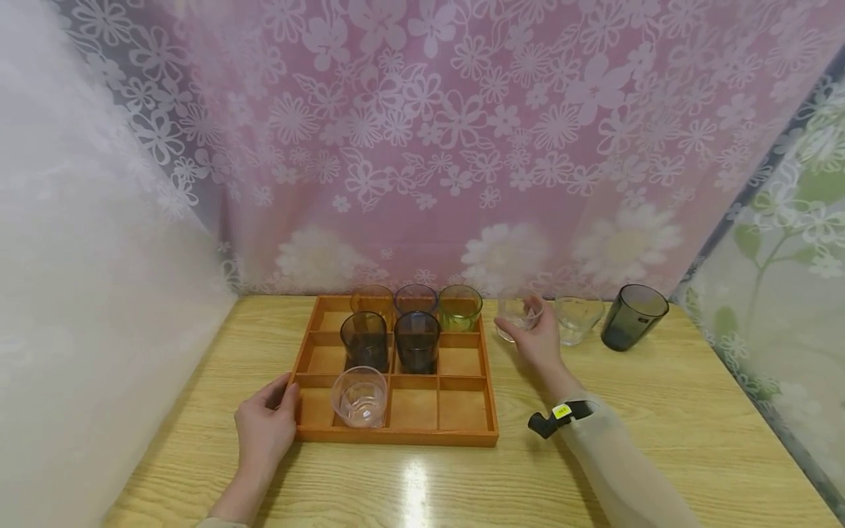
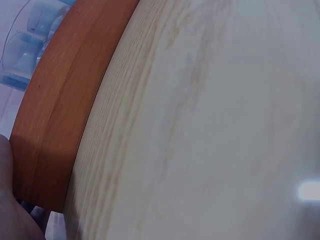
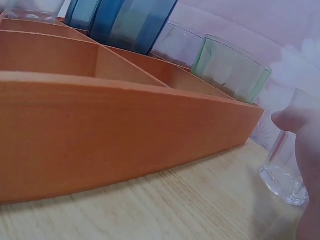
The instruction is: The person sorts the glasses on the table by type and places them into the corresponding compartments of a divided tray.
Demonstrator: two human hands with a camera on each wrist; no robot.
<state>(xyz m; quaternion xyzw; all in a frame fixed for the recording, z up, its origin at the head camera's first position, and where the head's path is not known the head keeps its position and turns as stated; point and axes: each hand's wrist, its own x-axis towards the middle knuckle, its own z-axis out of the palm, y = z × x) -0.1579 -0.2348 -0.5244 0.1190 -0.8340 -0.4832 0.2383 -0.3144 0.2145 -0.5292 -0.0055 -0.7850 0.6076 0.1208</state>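
My left hand [image 1: 265, 425] grips the front left corner of a divided wooden tray [image 1: 396, 438]; in the left wrist view part of that hand [image 2: 11, 210] shows against the tray's end. To the right of the tray, my right hand [image 1: 540, 341] holds a clear glass [image 1: 511, 334] between thumb and fingers. The right wrist view shows this glass [image 3: 285, 182] upright, its base near the tabletop; I cannot tell whether it touches. Beside this hand, on its right, stand another clear glass [image 1: 576, 334] and a dark grey tumbler [image 1: 627, 326].
In the tray's back row are an amber glass [image 1: 365, 301], a bluish glass [image 1: 416, 299] and a green glass [image 1: 462, 321]. Two dark glasses, left [image 1: 365, 345] and right [image 1: 417, 348], occupy the middle row. A clear glass [image 1: 359, 403] sits in front. A flowered curtain [image 1: 422, 147] hangs behind.
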